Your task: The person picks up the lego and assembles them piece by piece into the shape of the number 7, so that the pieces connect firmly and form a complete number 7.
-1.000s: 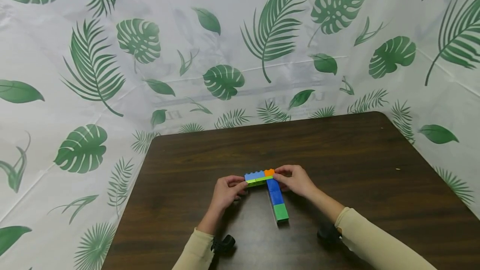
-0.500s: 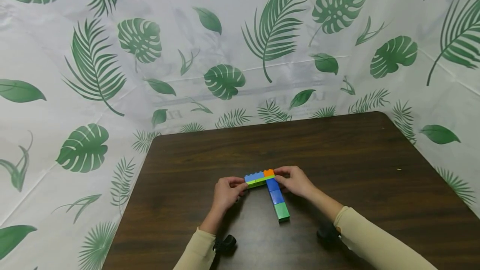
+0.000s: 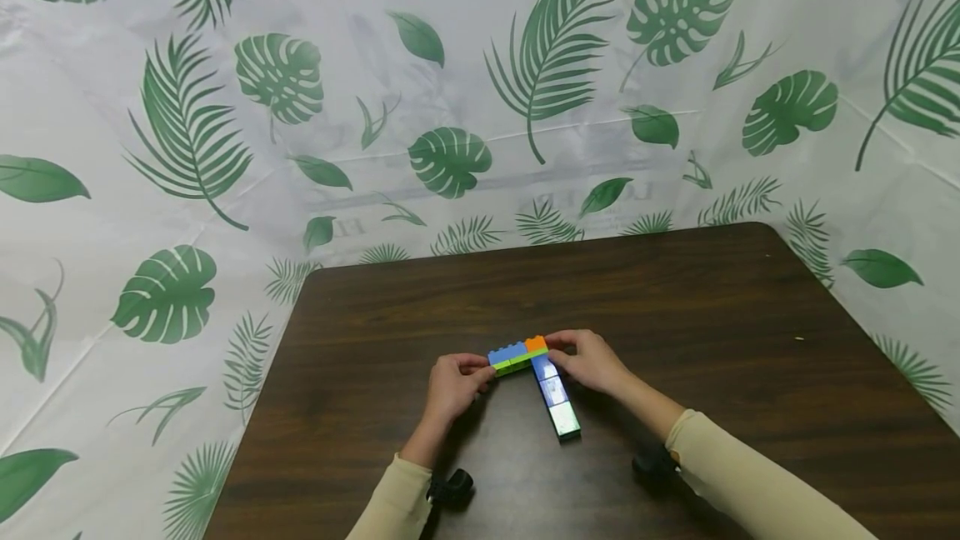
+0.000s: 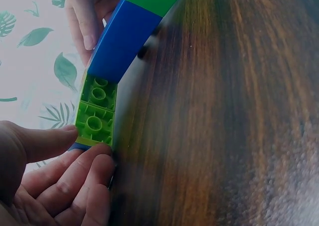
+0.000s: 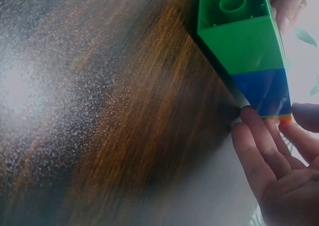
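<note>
Toy building bricks are joined in an L shape above the table, and both hands hold the piece. Its crossbar has a light blue brick [image 3: 507, 352] and an orange brick [image 3: 536, 344] along the studded side, with lime green bricks [image 3: 512, 364] [image 4: 94, 122] against them. From the right end, blue bricks [image 3: 551, 386] [image 4: 124, 41] run toward the person, ending in a green brick [image 3: 565, 419] [image 5: 244, 44] whose hollow underside shows in the right wrist view. The left hand [image 3: 452, 387] pinches the crossbar's left end. At the orange corner, the right hand [image 3: 592, 363] grips with thumb and fingers.
The dark wood-grain table [image 3: 390, 315] spreads around the hands. A white sheet with green leaf prints [image 3: 360, 40] hangs behind and beside it. Black wrist devices [image 3: 452, 487] sit below both forearms. A small pale speck [image 3: 799, 338] lies at the right.
The L-shaped brick piece has tilted slightly, and its blue and green leg now reflects bright light. Both hands keep their hold and have barely moved.
</note>
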{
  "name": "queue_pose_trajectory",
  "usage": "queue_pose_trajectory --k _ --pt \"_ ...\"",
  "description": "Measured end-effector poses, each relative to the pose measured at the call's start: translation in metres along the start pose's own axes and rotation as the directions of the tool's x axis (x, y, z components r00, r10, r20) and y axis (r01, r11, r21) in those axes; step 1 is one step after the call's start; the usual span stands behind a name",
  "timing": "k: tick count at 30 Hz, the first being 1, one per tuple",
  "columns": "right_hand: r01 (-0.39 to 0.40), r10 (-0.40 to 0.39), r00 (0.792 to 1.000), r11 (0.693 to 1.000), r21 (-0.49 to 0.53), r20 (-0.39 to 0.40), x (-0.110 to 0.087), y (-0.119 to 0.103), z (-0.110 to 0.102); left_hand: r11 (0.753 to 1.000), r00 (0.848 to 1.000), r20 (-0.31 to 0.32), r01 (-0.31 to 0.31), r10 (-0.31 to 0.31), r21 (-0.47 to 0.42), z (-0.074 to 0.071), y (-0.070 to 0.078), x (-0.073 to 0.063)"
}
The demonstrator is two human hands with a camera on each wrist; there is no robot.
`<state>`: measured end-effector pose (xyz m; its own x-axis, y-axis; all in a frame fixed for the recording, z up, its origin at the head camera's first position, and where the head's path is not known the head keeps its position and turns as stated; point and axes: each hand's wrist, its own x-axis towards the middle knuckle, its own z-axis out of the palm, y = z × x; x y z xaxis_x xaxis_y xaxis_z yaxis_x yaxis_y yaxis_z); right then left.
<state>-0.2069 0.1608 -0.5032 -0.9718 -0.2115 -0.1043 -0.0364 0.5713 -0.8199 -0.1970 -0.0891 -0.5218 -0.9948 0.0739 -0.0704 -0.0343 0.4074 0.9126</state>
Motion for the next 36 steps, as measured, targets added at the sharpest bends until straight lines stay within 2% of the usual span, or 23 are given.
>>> queue_pose_trajectory --k 5,12,16,22,29,36 --pt "0.004 -0.004 1.000 1.000 -0.027 0.000 -0.0004 -0.0011 0.0004 1.000 1.000 0.002 0.004 -0.004 0.003 -0.0001 -0.0003 0.0010" --pt "0.044 -0.046 0.999 0.991 -0.128 -0.010 -0.0002 0.0002 0.0007 1.000 1.000 0.009 0.003 -0.003 0.000 0.0004 0.0000 0.0011" --pt "0.064 -0.065 0.998 0.989 -0.134 -0.003 -0.0004 0.0028 0.0016 1.000 1.000 0.015 0.007 -0.007 0.010 0.0004 0.0004 0.0014" --pt "0.050 -0.049 0.999 0.989 -0.140 0.010 0.0001 0.0030 0.0029 1.000 1.000 0.011 0.027 -0.027 0.005 0.0003 0.0001 0.0018" --pt "0.048 -0.045 0.999 0.990 -0.131 0.026 0.0024 0.0048 0.0035 1.000 1.000 0.000 0.009 -0.009 0.000 -0.0002 -0.0010 0.0016" --pt "0.050 -0.046 0.998 0.995 -0.091 0.043 0.0026 0.0065 0.0027 0.999 0.999 0.030 0.016 -0.015 -0.039 -0.0033 -0.0015 0.0001"
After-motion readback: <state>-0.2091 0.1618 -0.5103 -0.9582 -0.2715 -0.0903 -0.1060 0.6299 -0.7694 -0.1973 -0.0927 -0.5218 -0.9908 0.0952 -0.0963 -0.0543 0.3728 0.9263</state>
